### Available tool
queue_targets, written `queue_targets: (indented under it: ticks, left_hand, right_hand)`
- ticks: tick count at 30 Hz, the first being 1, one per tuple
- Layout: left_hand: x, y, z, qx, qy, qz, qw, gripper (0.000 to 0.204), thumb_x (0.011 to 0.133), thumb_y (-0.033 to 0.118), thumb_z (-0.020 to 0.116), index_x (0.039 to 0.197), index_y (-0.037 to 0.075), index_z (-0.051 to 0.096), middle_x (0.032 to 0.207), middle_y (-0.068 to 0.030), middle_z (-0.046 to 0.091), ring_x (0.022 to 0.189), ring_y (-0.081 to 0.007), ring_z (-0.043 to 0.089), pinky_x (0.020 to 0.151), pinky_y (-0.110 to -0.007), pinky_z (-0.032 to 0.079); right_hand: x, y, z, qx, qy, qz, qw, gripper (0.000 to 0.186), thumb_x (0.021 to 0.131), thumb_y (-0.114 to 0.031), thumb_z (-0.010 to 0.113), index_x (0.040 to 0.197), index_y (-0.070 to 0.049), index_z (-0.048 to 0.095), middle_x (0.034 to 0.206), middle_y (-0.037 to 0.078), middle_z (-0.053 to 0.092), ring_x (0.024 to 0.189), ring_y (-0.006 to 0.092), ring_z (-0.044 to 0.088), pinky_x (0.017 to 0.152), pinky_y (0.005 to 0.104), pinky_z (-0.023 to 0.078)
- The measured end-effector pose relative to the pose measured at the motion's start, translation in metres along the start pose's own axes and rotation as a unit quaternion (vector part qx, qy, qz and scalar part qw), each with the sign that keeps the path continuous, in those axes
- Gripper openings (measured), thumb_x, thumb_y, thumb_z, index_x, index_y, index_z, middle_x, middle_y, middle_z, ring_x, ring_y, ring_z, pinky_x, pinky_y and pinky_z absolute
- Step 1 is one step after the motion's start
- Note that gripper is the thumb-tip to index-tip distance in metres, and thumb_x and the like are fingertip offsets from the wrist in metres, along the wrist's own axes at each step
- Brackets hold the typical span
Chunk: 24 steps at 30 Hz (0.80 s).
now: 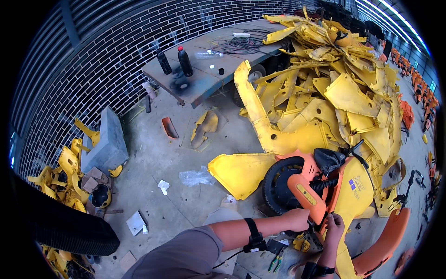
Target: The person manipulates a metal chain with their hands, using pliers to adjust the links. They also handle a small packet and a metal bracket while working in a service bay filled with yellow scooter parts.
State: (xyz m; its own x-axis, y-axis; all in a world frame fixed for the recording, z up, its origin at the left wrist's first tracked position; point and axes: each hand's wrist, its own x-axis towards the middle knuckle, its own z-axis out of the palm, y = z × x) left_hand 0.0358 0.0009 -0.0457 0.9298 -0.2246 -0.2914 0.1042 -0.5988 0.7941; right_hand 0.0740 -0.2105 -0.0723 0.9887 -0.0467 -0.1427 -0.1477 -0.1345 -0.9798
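An orange and yellow scooter point(354, 190) is in front of me at the lower right, its black wheel point(278, 186) facing left. My left hand point(297, 220) is closed in a fist against the lower end of the orange cover point(306, 197) beside the wheel; what its fingers hold is hidden. Just to the right, my right hand point(334, 226) pinches something small and dark at the edge of the yellow body panel. It is too small to name. A black coil-spring shock absorber point(324, 184) shows above the hands. Both wrists wear black straps.
Green-handled pliers point(275, 263) lie on the floor below my left forearm. A large heap of yellow panels point(325, 102) rises behind the scooter. Dark bottles point(185, 61) stand on a metal table point(204, 46). A grey block point(106, 142) and more yellow parts point(69, 162) are at left.
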Motion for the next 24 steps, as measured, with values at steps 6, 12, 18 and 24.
queue_targets:
  ticks: [6, 12, 18, 24]
  left_hand:
    - [0.008, -0.01, -0.003, -0.175, -0.047, -0.057, 0.982, 0.02, 0.083, 0.015, 0.061, 0.093, -0.001, 0.068, 0.083, -0.0165, 0.07, 0.078, -0.0294, 0.069, 0.07, -0.04, 0.053]
    - [0.001, 0.023, -0.026, -0.046, -0.141, -0.013, 0.989, 0.024, 0.082, 0.013, 0.053, 0.087, -0.001, 0.073, 0.079, -0.0196, 0.07, 0.074, -0.0295, 0.07, 0.068, -0.041, 0.054]
    - [-0.011, 0.01, -0.004, 0.098, -0.031, -0.014, 0.995, 0.026, 0.087, 0.02, 0.055, 0.104, 0.003, 0.066, 0.097, -0.0246, 0.07, 0.093, -0.0437, 0.068, 0.083, -0.054, 0.053]
    - [-0.001, 0.01, -0.005, 0.119, -0.046, -0.01, 0.992, 0.029, 0.09, 0.021, 0.055, 0.111, 0.005, 0.067, 0.101, -0.0234, 0.071, 0.097, -0.0422, 0.067, 0.087, -0.05, 0.053]
  right_hand:
    - [-0.003, 0.005, -0.006, -0.054, 0.003, -0.012, 0.998, 0.02, 0.096, -0.022, 0.068, 0.098, -0.002, 0.068, 0.083, 0.001, 0.065, 0.071, 0.0086, 0.058, 0.061, 0.0232, 0.044]
    - [0.004, 0.01, -0.029, -0.131, 0.039, -0.023, 0.99, 0.024, 0.094, -0.02, 0.069, 0.098, 0.003, 0.068, 0.083, 0.005, 0.068, 0.073, 0.011, 0.06, 0.065, 0.0272, 0.048]
    - [0.063, 0.026, -0.061, -0.318, 0.091, -0.094, 0.939, 0.037, 0.09, -0.031, 0.069, 0.099, 0.004, 0.073, 0.088, 0.02, 0.074, 0.08, 0.028, 0.072, 0.076, 0.0378, 0.055]
    - [0.14, 0.038, -0.12, -0.405, 0.171, -0.014, 0.898, 0.031, 0.087, -0.031, 0.067, 0.101, -0.005, 0.075, 0.094, 0.02, 0.073, 0.09, 0.0365, 0.071, 0.082, 0.0431, 0.055]
